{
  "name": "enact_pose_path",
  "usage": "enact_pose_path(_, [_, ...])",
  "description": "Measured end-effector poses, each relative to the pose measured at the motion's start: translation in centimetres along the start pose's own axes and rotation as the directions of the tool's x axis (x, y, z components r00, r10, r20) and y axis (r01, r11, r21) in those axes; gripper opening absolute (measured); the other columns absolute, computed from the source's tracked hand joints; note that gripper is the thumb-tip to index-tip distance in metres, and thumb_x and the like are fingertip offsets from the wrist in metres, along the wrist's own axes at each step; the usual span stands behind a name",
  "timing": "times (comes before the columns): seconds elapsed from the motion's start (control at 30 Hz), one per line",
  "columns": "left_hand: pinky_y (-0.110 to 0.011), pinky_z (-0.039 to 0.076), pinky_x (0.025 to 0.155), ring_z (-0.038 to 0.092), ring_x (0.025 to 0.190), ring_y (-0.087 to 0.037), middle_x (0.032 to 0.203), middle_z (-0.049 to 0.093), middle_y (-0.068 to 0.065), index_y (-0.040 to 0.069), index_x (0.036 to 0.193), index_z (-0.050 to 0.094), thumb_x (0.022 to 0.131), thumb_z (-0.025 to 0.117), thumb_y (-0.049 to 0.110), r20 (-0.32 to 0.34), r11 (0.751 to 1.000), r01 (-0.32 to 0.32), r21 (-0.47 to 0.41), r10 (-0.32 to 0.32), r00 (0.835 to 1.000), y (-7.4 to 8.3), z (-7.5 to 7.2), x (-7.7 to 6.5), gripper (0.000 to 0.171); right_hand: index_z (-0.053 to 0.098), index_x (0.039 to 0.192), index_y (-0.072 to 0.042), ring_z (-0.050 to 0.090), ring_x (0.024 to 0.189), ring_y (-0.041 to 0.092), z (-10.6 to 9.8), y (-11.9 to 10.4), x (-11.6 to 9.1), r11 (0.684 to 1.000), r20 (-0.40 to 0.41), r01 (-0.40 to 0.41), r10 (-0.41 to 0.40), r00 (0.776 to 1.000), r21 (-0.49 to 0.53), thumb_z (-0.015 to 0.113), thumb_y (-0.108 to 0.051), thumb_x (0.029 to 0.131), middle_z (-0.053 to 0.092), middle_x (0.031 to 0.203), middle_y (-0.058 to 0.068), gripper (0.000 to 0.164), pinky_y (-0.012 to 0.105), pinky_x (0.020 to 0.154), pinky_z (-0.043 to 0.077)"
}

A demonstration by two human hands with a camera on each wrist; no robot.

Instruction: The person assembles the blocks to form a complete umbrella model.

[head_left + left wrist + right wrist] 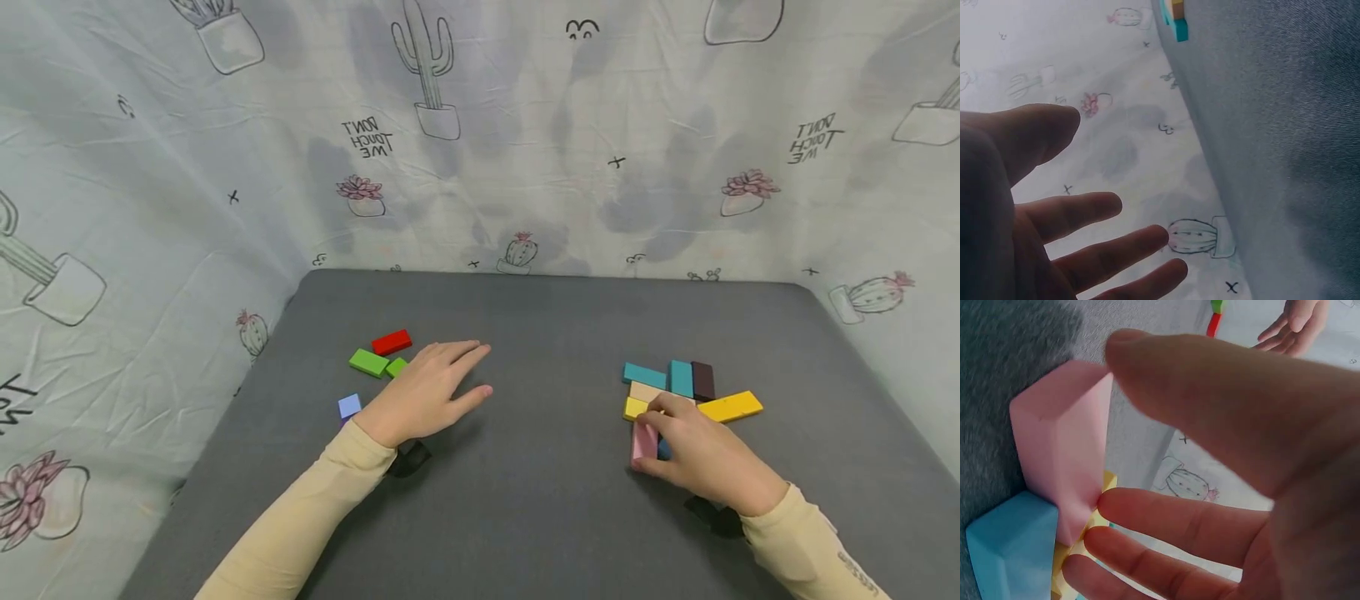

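My right hand (712, 458) pinches a pink block (642, 442) lengthwise, thumb at its near end and fingertips at its far end. In the right wrist view, a blue block (1016, 550) stands right beside the pink one. A yellow block (633, 408) adjoins the pink block's far end, with a beige block (647, 392) behind it. My left hand (431, 392) is held over the table with its fingers spread and nothing in it. Under and behind it lie a red block (392, 342) and a green block (369, 362).
Two teal blocks (681, 379) and a dark brown block (702, 381) form the back of the right cluster. An orange-yellow block (730, 407) juts out to its right. A light blue block (349, 406) lies by my left wrist. Patterned cloth (517, 167) borders the grey table (525, 517).
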State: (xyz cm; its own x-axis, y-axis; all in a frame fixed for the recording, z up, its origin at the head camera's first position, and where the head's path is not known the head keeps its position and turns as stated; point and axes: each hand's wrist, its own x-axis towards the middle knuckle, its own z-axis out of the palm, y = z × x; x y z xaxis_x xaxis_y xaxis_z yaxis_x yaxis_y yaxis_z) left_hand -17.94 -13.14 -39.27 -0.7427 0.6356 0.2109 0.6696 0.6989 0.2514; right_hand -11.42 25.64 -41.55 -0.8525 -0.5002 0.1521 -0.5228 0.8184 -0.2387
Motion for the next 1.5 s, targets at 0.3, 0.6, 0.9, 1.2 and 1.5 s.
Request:
enact_pose_path(0.3, [-0.054, 0.041, 0.117, 0.056, 0.138, -0.035, 0.151, 0.057, -0.016, 0.005, 0.152, 0.053, 0.104, 0.062, 0.041, -0.004, 1.0, -0.009, 0.003, 0.009, 1.0, -0.4, 0.7, 0.0, 0.06, 0.075, 0.101, -0.009, 0.052, 0.088, 0.013, 0.3, -0.5, -0.5, 0.999, 0.04, -0.03, 0.029, 0.999, 0.019, 0.098, -0.029, 0.071, 0.059, 0.107, 0.005, 0.043, 0.027, 0.068, 0.051])
enact_pose_path(0.6, [-0.053, 0.041, 0.117, 0.055, 0.138, -0.033, 0.152, 0.056, -0.013, 0.007, 0.152, 0.053, 0.104, 0.062, 0.044, 0.016, 1.0, 0.013, 0.002, -0.013, 1.0, -0.7, 1.2, 0.0, 0.061, 0.076, 0.108, -0.006, 0.055, 0.088, 0.014, 0.5, -0.7, -0.4, 1.0, 0.038, -0.012, 0.012, 0.999, 0.013, 0.098, -0.022, 0.069, 0.062, 0.109, 0.006, 0.048, 0.03, 0.07, 0.053])
enact_pose_path(0.9, [-0.053, 0.041, 0.117, 0.055, 0.139, -0.034, 0.153, 0.056, -0.015, 0.006, 0.153, 0.052, 0.105, 0.06, 0.045, 0.041, 1.0, 0.026, -0.012, -0.026, 0.999, -0.5, 1.3, 0.0, 0.062, 0.074, 0.11, -0.007, 0.053, 0.087, 0.01, 0.5, -0.6, -0.2, 1.0, 0.06, -0.008, 0.006, 0.998, 0.018, 0.098, -0.019, 0.069, 0.062, 0.107, 0.003, 0.049, 0.028, 0.07, 0.054])
enact_pose_path(1.2, [-0.051, 0.044, 0.114, 0.058, 0.134, -0.033, 0.148, 0.058, -0.014, 0.008, 0.153, 0.052, 0.105, 0.06, 0.045, 0.063, 0.998, 0.039, -0.043, -0.036, 0.997, -0.3, 1.6, 0.3, 0.061, 0.074, 0.106, -0.009, 0.049, 0.082, 0.006, 0.4, -0.2, 0.3, 0.998, 0.04, 0.037, -0.039, 0.998, 0.05, 0.098, -0.02, 0.069, 0.06, 0.099, -0.002, 0.046, 0.022, 0.065, 0.049])
enact_pose_path(1.5, [-0.05, 0.05, 0.107, 0.062, 0.126, -0.031, 0.143, 0.061, -0.013, 0.008, 0.152, 0.053, 0.104, 0.06, 0.045, 0.079, 0.997, 0.043, -0.064, -0.038, 0.996, -0.4, 2.1, 0.3, 0.061, 0.073, 0.105, -0.009, 0.049, 0.079, 0.006, 0.4, -0.9, 2.9, 0.997, 0.04, 0.074, -0.075, 0.996, 0.036, 0.096, -0.023, 0.072, 0.061, 0.097, 0.0, 0.043, 0.021, 0.064, 0.05])
